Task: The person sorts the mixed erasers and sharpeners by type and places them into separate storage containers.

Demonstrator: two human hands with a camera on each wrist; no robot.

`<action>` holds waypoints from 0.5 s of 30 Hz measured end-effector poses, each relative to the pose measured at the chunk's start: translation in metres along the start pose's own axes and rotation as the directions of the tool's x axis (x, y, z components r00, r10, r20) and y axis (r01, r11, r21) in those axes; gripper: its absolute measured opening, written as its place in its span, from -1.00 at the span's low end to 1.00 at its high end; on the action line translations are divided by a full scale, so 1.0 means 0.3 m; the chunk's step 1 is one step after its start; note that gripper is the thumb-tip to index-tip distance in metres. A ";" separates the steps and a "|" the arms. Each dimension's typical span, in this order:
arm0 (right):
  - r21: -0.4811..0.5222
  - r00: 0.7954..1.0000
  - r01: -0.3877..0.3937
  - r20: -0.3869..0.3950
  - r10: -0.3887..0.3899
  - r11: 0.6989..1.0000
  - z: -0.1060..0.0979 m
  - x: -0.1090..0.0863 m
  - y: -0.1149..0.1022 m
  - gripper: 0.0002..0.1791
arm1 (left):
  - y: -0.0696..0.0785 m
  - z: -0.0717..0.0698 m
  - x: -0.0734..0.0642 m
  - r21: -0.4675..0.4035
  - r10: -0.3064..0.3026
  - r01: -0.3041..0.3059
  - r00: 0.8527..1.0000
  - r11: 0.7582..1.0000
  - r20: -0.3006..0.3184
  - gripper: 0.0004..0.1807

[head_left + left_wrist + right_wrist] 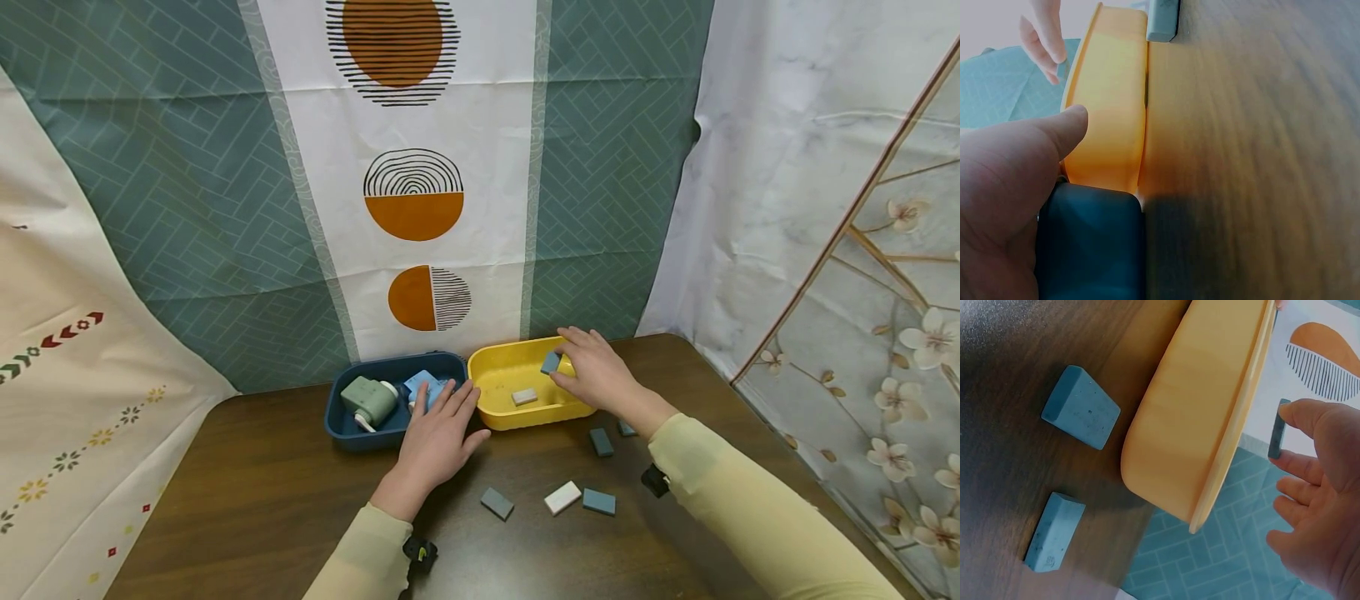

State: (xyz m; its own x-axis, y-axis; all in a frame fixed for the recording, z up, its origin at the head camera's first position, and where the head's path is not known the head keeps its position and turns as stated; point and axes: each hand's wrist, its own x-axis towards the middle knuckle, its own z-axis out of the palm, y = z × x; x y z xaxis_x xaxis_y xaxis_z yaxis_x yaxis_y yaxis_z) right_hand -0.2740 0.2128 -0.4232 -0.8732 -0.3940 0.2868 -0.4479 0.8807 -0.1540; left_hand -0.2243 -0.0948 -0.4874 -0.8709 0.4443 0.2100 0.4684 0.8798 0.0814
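My right hand [603,375] pinches a small blue-grey rectangular block [551,362] between thumb and index finger, over the yellow bin [491,367]. In the right wrist view that block [1277,428] is upright beyond the bin's rim, and the other fingers are held apart from it. A whitish block [524,397] lies inside the yellow bin. My left hand [438,433], fingers stretched out, lies over the adjoining rims of the navy bin [352,442] and the yellow one. Its thumb [1072,128] overlaps the yellow wall in the left wrist view.
The navy bin contains a green bottle-like object [370,398] and a light blue item [426,385], partly covered by my left hand. On the wooden table lie a grey block [497,503], a white block [562,497] and several blue-grey blocks [599,502]. Patterned cloth [622,208] hangs behind.
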 end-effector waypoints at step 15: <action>0.002 0.998 -0.045 0.034 0.045 0.999 0.027 0.020 0.021 -0.52 | -0.006 0.000 0.002 0.009 0.000 0.000 1.000 1.000 0.022 -0.15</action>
State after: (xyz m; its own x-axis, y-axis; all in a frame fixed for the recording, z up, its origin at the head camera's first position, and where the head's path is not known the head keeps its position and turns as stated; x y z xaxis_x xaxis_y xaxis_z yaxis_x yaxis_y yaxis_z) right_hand -0.2838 0.2138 -0.4302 -0.8985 -0.3624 0.2477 -0.4083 0.8972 -0.1683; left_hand -0.2258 -0.0961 -0.4874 -0.8740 0.4479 0.1883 0.4672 0.8812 0.0723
